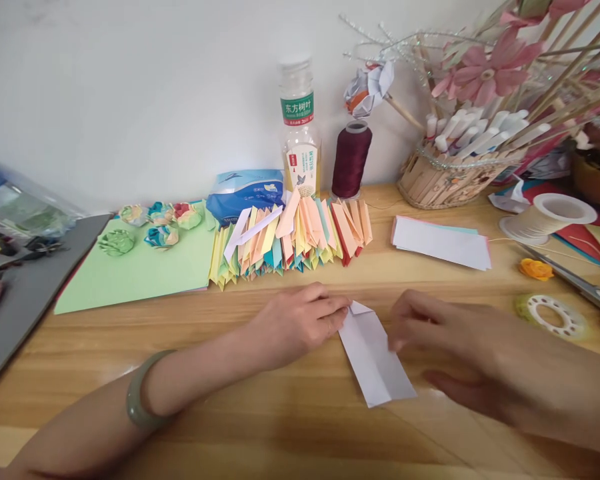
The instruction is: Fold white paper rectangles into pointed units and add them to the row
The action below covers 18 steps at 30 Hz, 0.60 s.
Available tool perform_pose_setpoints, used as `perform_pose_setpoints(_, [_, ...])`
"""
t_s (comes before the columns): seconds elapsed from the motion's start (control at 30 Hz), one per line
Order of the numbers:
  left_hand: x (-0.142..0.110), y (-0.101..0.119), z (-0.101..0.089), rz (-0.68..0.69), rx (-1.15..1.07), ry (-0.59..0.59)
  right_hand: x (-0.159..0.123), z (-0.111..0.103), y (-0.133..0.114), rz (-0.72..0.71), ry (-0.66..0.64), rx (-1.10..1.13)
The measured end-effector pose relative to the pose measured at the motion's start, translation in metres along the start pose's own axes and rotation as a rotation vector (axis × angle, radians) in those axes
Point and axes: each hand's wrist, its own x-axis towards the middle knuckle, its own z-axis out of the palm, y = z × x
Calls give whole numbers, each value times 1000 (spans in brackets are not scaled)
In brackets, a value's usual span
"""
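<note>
A white paper strip [375,353] lies at a slant on the wooden table, its top corner folded over and a lengthwise crease showing. My left hand [305,320] holds it by the upper left corner, fingertips pressed together on the fold. At the right edge of the strip is my right hand [445,353], slightly blurred, with its fingers curled and the thumb well apart from them. Nothing shows in its grasp; whether a fingertip touches the paper I cannot tell. Behind the hands stands a row of folded coloured paper pieces [290,240].
A stack of white paper slips [440,241] lies behind my right hand. Scissors [575,277], a tape roll [550,316] and a thread spool [547,217] sit at the right. Paper flowers [162,237] rest on green sheets [130,280] at the left. A bottle [300,133] stands behind.
</note>
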Motion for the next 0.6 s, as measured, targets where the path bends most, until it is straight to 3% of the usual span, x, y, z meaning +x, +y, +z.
perform_pose_setpoints(0.1, [0, -3, 0, 6, -51, 37, 5, 7, -6, -84, -119, 118])
perform_pose_setpoints(0.3, [3, 6, -13, -3, -20, 195, 17, 33, -5, -32, 177, -28])
perform_pose_setpoints(0.4, [4, 20, -18, 17, 19, 140, 19, 36, -6, -43, 249, -73])
perform_pose_setpoints(0.6, [-2, 40, -21, 82, 145, 85, 17, 28, -5, -113, 196, -46])
